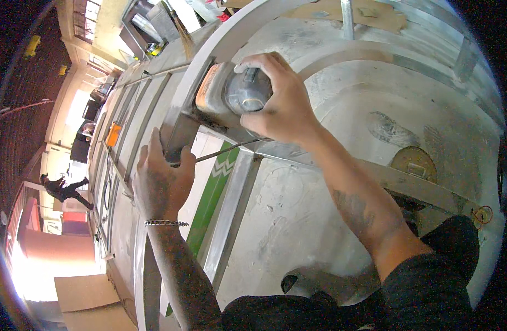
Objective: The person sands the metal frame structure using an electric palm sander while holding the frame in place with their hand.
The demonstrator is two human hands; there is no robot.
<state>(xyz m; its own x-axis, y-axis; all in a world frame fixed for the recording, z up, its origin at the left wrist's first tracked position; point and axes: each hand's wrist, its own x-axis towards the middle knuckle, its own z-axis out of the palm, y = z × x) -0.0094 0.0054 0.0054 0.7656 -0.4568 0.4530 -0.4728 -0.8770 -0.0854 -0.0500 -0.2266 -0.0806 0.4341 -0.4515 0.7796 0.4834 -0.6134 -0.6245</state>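
Note:
My right hand (283, 102) is closed over the top of a dusty orange-and-black power sander (245, 91). The sander's flat side presses on a curved grey metal frame (231, 38). Just to its lower left, my left hand (165, 185) grips a corner of the same frame, fingers on the outer side and thumb on the inner. A thin dark cord or rod (226, 149) runs from under the sander to my left thumb; its ends are hidden.
Below the frame lie a green-and-white striped strip (209, 207) and a dusty floor with a round brown disc (413, 164). A broom (181, 33) leans at the back. Far left, a person in dark clothes (65, 188) stands beyond long metal bars (146, 105).

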